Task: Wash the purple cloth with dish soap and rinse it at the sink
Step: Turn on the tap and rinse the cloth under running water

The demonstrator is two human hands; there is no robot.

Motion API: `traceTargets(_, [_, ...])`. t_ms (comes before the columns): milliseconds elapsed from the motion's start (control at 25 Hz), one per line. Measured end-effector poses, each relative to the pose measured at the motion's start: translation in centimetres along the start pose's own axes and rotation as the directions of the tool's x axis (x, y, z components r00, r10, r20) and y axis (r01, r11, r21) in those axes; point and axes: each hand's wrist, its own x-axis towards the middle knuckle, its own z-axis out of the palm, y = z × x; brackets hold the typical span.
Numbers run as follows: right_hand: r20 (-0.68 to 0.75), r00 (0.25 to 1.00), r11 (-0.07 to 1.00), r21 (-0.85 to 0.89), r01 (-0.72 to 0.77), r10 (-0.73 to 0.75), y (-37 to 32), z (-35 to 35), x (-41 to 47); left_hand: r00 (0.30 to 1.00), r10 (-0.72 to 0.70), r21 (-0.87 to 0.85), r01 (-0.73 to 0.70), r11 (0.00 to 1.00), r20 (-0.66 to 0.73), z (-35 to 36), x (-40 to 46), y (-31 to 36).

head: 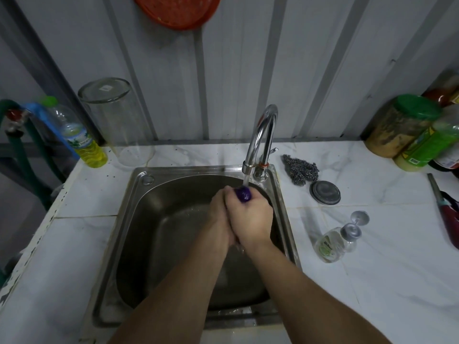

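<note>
both hands were pressed together over the sink [139, 194], the right hand [248, 217] wrapped over the left hand [219, 212], and both were clamped on the purple cloth [243, 194], which was bunched so tightly that only a small dark purple nub stuck out past the knuckles. that nub sat directly under the water stream [245, 180] falling from the curved chrome faucet [263, 137], and the placement looked deliberate: holding the wad right at the spout lets water run through the fabric while the squeeze forces it back out, which i judged to be rinsing or wringing rather than soaping (no suds could be made out, though the picture was too soft to be sure). the cloth's long axis seemed to run along the closed fists, from the wrists up toward the faucet, with the exposed end pointing away from the person toward the back wall; most of its length was hidden inside the hands. the dish soap bottle [332, 244] lay on its side on the counter [385, 244] to the right of the basin, well apart from the hands, near a steel scourer [300, 170] and a round metal lid [325, 192].
</note>
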Motion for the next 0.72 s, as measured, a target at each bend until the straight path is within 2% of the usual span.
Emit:
traceTargets(120, [-0.021, 0.986, 0.978, -0.131, -0.164, 0.163, 0.1, -0.5, 4.5, 1.0, 0.0, -0.001, 0.0, 1.0, -0.022, 0.9, -0.4, -0.3])
traceTargets(240, [0.085, 0.899, 0.902, -0.033, -0.43, 0.431, 0.9, -0.7, 4.9, 0.996, 0.027, 0.039, -0.024, 0.999, -0.082, 0.5, -0.2, -0.5])
traceTargets(280, [0.085, 0.9, 0.903, -0.009, -0.429, 0.428, 1.1, -0.8, 4.2, 0.995, 0.028, 0.021, -0.026, 0.999, -0.095, 0.6, -0.4, -0.1])
traceTargets(320, [0.058, 0.934, 0.936, -0.013, -0.353, 0.353, 1.2, -1.0, 3.3, 0.995, 0.025, 0.012, -0.024, 1.0, -0.096, 0.8, -0.2, 0.4])
traceTargets(400, [0.019, 0.996, 0.996, 0.02, -0.09, 0.09, 1.4, -1.5, 0.7, 0.993, 0.013, -0.029, -0.017, 0.999, -0.12, 0.5, -0.5, 1.4])
traceTargets(440, [0.029, 0.998, 0.998, 0.029, 0.048, -0.048, 1.3, -1.7, -0.8, 0.994, 0.035, -0.028, -0.038, 0.999, -0.1, 0.1, -0.4, 1.7])
traceTargets(520, [0.044, 0.97, 0.97, -0.03, 0.24, -0.238, 0.9, -1.5, -3.2, 0.99, 0.137, -0.009, -0.137, 0.991, 0.04, -1.1, -0.2, 1.2])
traceTargets(600, [0.009, 0.96, 0.954, -0.107, 0.279, -0.28, 0.3, -0.9, -3.7, 0.971, 0.158, 0.053, -0.17, 0.984, 0.181, -1.3, -0.8, 0.2])
traceTargets(640, [-0.008, 0.967, 0.959, -0.123, 0.254, -0.256, -0.1, -0.7, -3.3, 0.962, 0.154, 0.025, -0.163, 0.986, 0.224, -1.0, -0.9, 0.0])
traceTargets(680, [-0.019, 0.98, 0.975, -0.104, 0.195, -0.198, -0.6, -0.5, -2.5, 0.956, 0.183, -0.043, -0.178, 0.983, 0.227, -0.1, -1.2, 0.1])
traceTargets(720, [-0.024, 0.994, 0.992, -0.065, 0.106, -0.108, -1.0, -0.4, -1.2, 0.971, 0.153, -0.084, -0.139, 0.987, 0.186, 0.8, -0.9, 0.3])
